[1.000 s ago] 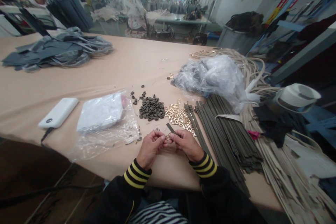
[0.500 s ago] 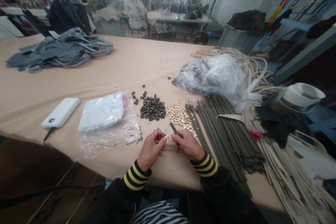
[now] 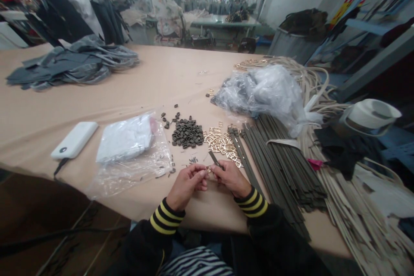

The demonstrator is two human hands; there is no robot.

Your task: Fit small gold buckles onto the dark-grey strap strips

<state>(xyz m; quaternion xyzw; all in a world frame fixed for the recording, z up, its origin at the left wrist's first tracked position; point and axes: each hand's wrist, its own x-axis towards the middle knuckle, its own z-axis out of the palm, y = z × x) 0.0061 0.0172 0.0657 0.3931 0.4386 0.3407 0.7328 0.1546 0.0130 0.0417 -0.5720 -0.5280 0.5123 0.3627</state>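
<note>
My left hand (image 3: 188,185) and my right hand (image 3: 230,177) meet just above the table's near edge, fingertips pinched together. Between them is a small gold metal buckle (image 3: 208,169), held by the left fingers. The right fingers grip the end of a dark olive strap (image 3: 214,159) that pokes up and away from them. Just beyond the hands lie a scatter of gold buckles (image 3: 220,142) and a heap of small dark loops (image 3: 186,133). A bundle of dark olive straps (image 3: 278,168) runs along the table to the right of my right hand.
A clear bag with white contents (image 3: 127,140) and a white power bank (image 3: 75,139) lie to the left. A crumpled plastic bag (image 3: 263,90), beige straps (image 3: 349,207) and a white tape roll (image 3: 368,116) sit right. Grey fabric pieces (image 3: 71,62) lie far left. People work at tables behind.
My hands have stayed together at the same spot, fingers shifting slightly around the buckle and strap end. A person at the far left has moved along behind the table.
</note>
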